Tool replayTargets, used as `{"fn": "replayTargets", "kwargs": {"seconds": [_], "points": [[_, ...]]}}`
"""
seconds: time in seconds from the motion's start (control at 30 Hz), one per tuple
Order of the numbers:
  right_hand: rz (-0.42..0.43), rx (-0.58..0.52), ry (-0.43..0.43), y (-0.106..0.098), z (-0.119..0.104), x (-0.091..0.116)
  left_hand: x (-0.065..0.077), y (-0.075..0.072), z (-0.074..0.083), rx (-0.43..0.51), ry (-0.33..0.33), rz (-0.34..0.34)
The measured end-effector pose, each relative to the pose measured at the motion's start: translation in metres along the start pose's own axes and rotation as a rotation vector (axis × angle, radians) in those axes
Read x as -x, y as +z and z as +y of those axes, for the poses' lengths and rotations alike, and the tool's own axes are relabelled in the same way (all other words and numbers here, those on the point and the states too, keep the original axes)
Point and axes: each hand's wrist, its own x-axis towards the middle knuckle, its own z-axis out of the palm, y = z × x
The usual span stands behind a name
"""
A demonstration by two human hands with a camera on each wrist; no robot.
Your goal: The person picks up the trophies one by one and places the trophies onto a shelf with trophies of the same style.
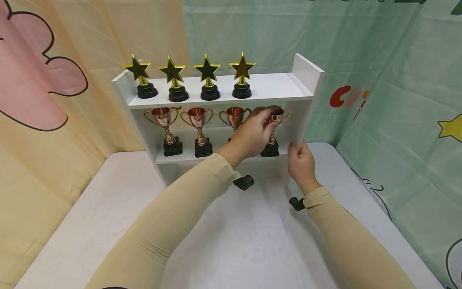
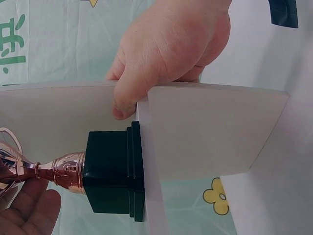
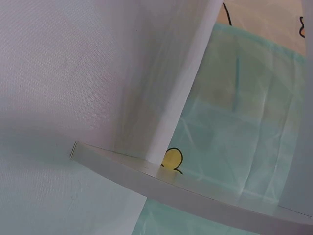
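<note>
My left hand [image 1: 251,134] grips a copper-coloured trophy cup [image 1: 270,149] by its upper part, at the right end of the shelf unit's middle board. Seen from the left wrist, the cup's black base [image 2: 110,171] stands against the board and the left fingers [image 2: 36,210] lie at its stem. My right hand [image 1: 302,166] holds the front edge of the white shelf unit's right side panel [image 1: 306,104], thumb on the inner side. Three more copper cups stand to the left; the third [image 1: 235,116] is partly hidden behind the left hand. The right wrist view shows no hand.
Several gold star trophies [image 1: 208,76] with black bases line the top board [image 1: 274,82]. The unit stands on a white-covered table [image 1: 231,245]. Printed curtains [image 1: 390,100] hang behind and beside it. Black wrist-camera parts [image 1: 244,182] jut out below the hands.
</note>
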Motion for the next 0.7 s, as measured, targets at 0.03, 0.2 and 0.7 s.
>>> {"fn": "replayTargets", "kwargs": {"seconds": [0.03,0.2,0.7], "points": [[0.000,0.001,0.001,0.0001,0.0002,0.0001,0.0000,0.0001,0.0000,0.002,0.000,0.000],[-0.002,0.002,0.009,0.0006,0.0007,-0.0003,-0.0002,0.0004,-0.0003,0.001,-0.004,0.001],[0.014,-0.001,0.004,0.0011,0.0002,-0.0010,-0.0028,0.0007,-0.0001,0.022,-0.010,-0.025]]}}
